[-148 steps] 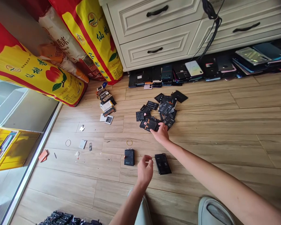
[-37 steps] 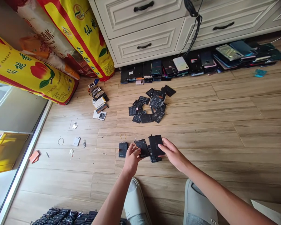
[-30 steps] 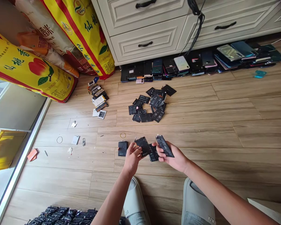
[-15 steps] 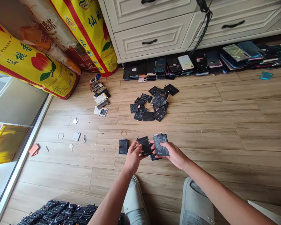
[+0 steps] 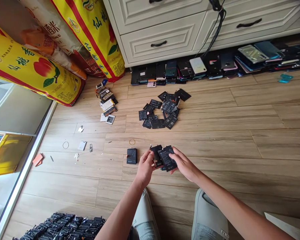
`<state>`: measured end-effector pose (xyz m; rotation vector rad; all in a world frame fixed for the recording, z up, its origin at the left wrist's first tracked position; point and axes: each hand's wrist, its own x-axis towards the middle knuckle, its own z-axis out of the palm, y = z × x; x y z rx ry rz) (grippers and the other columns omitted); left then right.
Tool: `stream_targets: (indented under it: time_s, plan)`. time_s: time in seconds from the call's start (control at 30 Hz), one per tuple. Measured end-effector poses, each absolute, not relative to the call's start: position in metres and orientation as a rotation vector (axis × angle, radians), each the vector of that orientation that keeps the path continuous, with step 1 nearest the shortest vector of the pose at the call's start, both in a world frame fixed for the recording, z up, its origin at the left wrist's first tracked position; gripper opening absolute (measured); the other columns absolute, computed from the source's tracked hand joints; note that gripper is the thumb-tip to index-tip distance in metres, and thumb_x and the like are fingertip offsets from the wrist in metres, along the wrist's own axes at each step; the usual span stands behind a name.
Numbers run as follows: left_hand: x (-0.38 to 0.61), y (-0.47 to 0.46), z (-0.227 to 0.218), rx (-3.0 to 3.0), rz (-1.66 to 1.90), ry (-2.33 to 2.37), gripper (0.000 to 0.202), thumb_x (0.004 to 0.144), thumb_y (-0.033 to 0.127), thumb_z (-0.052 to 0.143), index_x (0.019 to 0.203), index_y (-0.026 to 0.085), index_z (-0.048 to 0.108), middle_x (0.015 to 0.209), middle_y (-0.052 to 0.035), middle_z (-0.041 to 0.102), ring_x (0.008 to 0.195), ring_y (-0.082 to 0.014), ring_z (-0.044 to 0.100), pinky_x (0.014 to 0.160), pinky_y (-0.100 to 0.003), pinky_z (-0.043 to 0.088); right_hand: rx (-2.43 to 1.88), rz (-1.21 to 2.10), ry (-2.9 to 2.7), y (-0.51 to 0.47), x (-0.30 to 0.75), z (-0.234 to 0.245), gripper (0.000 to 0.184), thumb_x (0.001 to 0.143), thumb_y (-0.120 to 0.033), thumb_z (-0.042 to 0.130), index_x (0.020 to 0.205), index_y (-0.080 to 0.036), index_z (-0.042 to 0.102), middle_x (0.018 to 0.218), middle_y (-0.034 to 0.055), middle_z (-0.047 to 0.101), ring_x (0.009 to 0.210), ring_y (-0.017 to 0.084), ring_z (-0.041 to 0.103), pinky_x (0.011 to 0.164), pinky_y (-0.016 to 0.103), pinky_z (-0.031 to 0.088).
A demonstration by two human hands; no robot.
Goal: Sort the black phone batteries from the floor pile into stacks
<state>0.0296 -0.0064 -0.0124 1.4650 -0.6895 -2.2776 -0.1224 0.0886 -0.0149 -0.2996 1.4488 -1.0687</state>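
Observation:
My left hand grips a flat black phone battery by its near edge. My right hand holds a second black battery, laid partly over the first. Both are held close together just above the wooden floor. Under them a bit of another dark battery shows on the floor. A single small black battery lies on the floor just left of my left hand. Farther off lies a loose heap of black batteries.
Cream drawers stand at the back with a row of phones along their foot. Yellow-red sacks lean at left. A small stack of cards and batteries, a rubber band and small scraps lie around. More black batteries are piled at bottom left. My slippered feet are below.
My right hand fetched a battery from the heap, turned it over in front of me and brought it against the one in my left hand. The two now overlap.

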Motion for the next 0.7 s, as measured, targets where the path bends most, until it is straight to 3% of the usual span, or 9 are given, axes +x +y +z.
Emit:
stream_targets:
  time_s: [0.23, 0.4, 0.7]
  plan:
    - [0.025, -0.007, -0.009, 1.553, -2.293, -0.651, 0.068, 0.073, 0.076, 0.077, 0.101, 0.015, 0.070, 0.104, -0.0141, 0.070, 0.089, -0.0261, 0.070, 0.079, -0.047, 0.065, -0.363, -1.091, 1.477, 0.092, -0.126, -0.017, 0.038, 0.087, -0.053, 0.068, 0.114, -0.026, 0.067, 0.112, 0.0065, 0.069, 0.098, 0.025, 0.065, 0.055, 0.027, 0.061]
    - [0.024, -0.009, -0.009, 1.631, -2.282, -0.559, 0.055, 0.080, 0.064, 0.077, 0.103, 0.014, 0.068, 0.100, -0.0129, 0.069, 0.082, -0.0250, 0.070, 0.076, -0.050, 0.065, -0.360, -1.090, 1.474, 0.095, -0.126, -0.020, 0.037, 0.088, -0.052, 0.068, 0.114, -0.026, 0.068, 0.110, 0.0061, 0.069, 0.098, 0.025, 0.064, 0.056, 0.027, 0.061]
    - [0.028, -0.012, -0.011, 1.672, -2.368, -0.425, 0.033, 0.090, 0.049, 0.066, 0.097, 0.016, 0.066, 0.096, -0.0093, 0.067, 0.075, -0.0220, 0.069, 0.068, -0.044, 0.065, -0.387, -1.077, 1.462, 0.096, -0.125, -0.026, 0.040, 0.089, -0.054, 0.066, 0.117, -0.026, 0.068, 0.109, 0.0064, 0.069, 0.094, 0.025, 0.064, 0.056, 0.029, 0.060]
